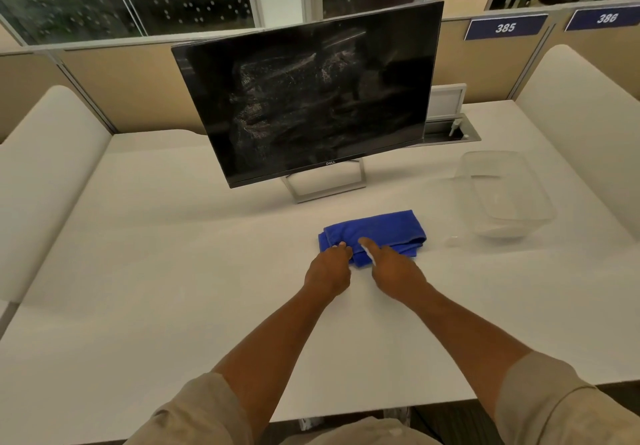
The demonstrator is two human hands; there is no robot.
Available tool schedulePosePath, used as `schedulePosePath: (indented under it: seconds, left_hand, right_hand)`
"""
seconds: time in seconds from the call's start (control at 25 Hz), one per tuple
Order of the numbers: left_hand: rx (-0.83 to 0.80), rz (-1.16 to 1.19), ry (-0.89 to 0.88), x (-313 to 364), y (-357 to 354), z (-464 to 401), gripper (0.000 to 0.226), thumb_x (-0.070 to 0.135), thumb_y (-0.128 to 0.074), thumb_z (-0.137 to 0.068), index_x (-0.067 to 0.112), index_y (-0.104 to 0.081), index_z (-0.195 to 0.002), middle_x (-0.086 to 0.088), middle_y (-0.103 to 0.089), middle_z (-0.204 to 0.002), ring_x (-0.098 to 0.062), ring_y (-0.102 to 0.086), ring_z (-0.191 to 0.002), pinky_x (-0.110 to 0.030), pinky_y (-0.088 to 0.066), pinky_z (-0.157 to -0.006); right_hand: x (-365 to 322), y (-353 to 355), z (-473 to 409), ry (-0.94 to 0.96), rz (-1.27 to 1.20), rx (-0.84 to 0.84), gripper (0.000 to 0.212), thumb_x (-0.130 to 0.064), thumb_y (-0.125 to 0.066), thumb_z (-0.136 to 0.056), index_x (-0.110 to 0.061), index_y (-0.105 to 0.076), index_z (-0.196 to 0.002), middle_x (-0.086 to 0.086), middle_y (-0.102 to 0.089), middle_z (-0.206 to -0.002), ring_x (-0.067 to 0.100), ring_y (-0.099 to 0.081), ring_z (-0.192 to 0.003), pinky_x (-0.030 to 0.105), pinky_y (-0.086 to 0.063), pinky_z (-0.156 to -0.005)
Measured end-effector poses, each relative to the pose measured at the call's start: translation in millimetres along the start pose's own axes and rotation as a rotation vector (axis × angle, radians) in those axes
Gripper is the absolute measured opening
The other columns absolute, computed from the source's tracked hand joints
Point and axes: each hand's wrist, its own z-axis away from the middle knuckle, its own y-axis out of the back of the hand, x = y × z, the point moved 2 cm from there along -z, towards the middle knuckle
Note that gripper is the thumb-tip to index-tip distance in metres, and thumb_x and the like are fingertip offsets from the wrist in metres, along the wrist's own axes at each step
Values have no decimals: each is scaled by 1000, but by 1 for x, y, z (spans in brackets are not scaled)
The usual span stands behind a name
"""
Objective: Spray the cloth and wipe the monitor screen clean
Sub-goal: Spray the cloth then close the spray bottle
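Note:
A folded blue cloth (pixel 375 231) lies flat on the white desk (pixel 173 271), in front of the monitor. The black monitor (pixel 311 98) stands on a silver stand, its dark screen covered with pale smears and streaks. My left hand (pixel 329 269) is curled at the cloth's near left corner, fingers pinching its edge. My right hand (pixel 393 271) is just beside it at the cloth's near edge. It grips a small white spray bottle (pixel 367 254), mostly hidden in the hand, with the index finger stretched out over the top, above the cloth.
A clear plastic tub (pixel 502 195) stands on the desk to the right of the cloth. Behind the monitor's right side is an open cable box (pixel 450 131) set in the desk. Padded partitions flank the desk on both sides.

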Motion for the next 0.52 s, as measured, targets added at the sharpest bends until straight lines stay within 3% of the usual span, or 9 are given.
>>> schedulePosePath:
  seconds: [0.16, 0.36, 0.52]
  left_hand:
    - [-20, 8, 11, -1, -3, 2, 56, 16, -58, -92, 18, -39, -145, -4, -39, -151, -25, -49, -128, -37, -43, -105]
    - [14, 51, 19, 1, 1, 1, 37, 23, -56, -93, 17, -51, -130, -5, -60, -123, -22, -61, -105, -34, -52, -90]
    - [127, 32, 87, 13, 19, -7, 17, 22, -47, -97, 16, -61, -103, -1, -64, -90, -16, -60, -78, -29, -51, -70]
  right_hand:
    - [5, 1, -3, -57, 26, -2, 73, -20, -47, -96, -38, -2, -151, 7, -53, -118, 20, -60, -91, 35, -52, -79]
    - [31, 16, 9, -88, -6, 182, 63, -24, -44, -98, -28, -11, -152, 5, -56, -105, 17, -59, -71, 33, -54, -65]
    - [44, 26, 19, -144, -197, 377, 61, -27, -53, -95, -16, -22, -148, 8, -53, -135, 25, -64, -102, 33, -53, -81]
